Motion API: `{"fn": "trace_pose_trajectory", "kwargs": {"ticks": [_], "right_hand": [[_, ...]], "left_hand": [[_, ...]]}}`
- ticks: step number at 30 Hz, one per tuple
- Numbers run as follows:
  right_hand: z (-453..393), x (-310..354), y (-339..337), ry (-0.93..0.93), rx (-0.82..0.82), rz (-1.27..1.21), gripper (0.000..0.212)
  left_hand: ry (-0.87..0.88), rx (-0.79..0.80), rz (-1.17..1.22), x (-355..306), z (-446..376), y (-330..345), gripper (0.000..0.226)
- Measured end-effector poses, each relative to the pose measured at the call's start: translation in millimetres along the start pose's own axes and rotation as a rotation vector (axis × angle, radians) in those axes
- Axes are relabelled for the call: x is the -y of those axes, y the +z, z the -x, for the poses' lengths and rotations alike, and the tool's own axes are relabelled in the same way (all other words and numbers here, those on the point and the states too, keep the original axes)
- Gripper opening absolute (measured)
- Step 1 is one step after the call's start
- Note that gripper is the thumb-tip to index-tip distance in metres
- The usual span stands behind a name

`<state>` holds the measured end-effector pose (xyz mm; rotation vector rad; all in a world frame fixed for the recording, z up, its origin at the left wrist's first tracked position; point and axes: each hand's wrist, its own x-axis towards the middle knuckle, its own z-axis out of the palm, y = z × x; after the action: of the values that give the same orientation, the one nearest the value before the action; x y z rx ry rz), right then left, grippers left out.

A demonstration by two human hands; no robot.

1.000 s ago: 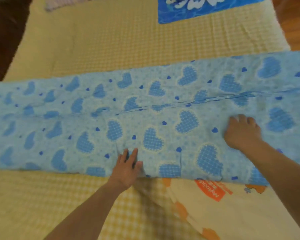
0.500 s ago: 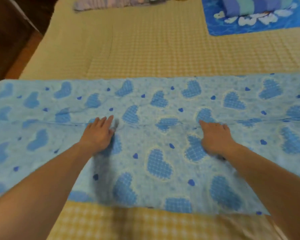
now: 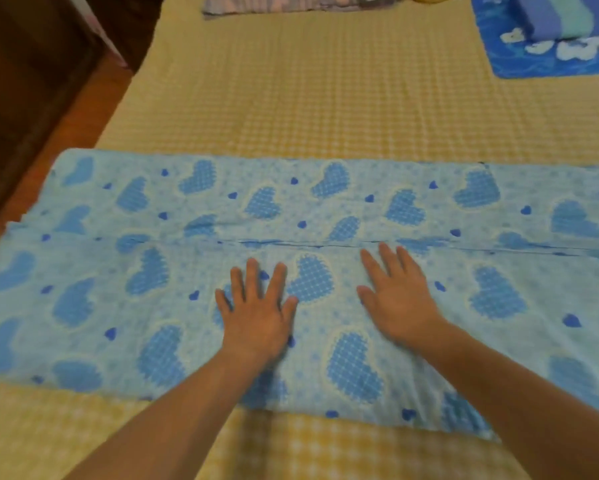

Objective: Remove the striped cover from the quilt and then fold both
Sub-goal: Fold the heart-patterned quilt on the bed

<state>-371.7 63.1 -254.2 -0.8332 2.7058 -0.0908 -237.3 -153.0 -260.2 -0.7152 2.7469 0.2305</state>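
Lying flat across the bed (image 3: 325,98), the folded quilt (image 3: 152,306) has a seam along its middle. Both hands press on the quilt just below this seam, fingers straight and spread: left hand (image 3: 256,317), right hand (image 3: 398,299). The striped cover (image 3: 564,15) sits far beyond the quilt, on a blue mat (image 3: 540,57).

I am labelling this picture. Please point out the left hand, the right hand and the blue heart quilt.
left hand (image 3: 256,320), head view, on the back of the hand.
right hand (image 3: 400,301), head view, on the back of the hand.
blue heart quilt (image 3: 125,306), head view, on its flat left part.
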Motion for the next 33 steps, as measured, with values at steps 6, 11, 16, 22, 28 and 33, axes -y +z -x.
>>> {"fn": "trace_pose_trajectory", "kwargs": {"ticks": [6, 11, 16, 22, 28, 33], "right_hand": [[-18.6, 67.5, 52.4, 0.186, 0.114, 0.053, 0.063], [-44.5, 159.6, 28.4, 0.252, -0.003, -0.055, 0.060], [-112.9, 276.3, 20.4, -0.036, -0.144, -0.155, 0.068], [-167.9, 375.8, 30.6, 0.017, -0.028, -0.038, 0.032], [-166.9, 406.3, 22.8, 0.109, -0.538, 0.000, 0.024], [-148.9, 483.6, 40.5, 0.249, -0.563, -0.051, 0.057]], "left_hand": [[-0.202, -0.026, -0.071, 159.6, 18.5, -3.8, 0.062], [-0.135, -0.211, -0.097, 297.5, -18.7, -47.5, 0.057], [-0.074, -0.249, -0.253, 428.4, -116.1, -95.0, 0.057], [0.038, 0.058, -0.402, 499.6, -163.4, -101.8, 0.052], [0.137, -0.560, -0.213, 535.0, -178.1, -104.0, 0.016], [-0.273, -0.180, 0.248, 569.9, -176.5, -44.0, 0.062]]}}
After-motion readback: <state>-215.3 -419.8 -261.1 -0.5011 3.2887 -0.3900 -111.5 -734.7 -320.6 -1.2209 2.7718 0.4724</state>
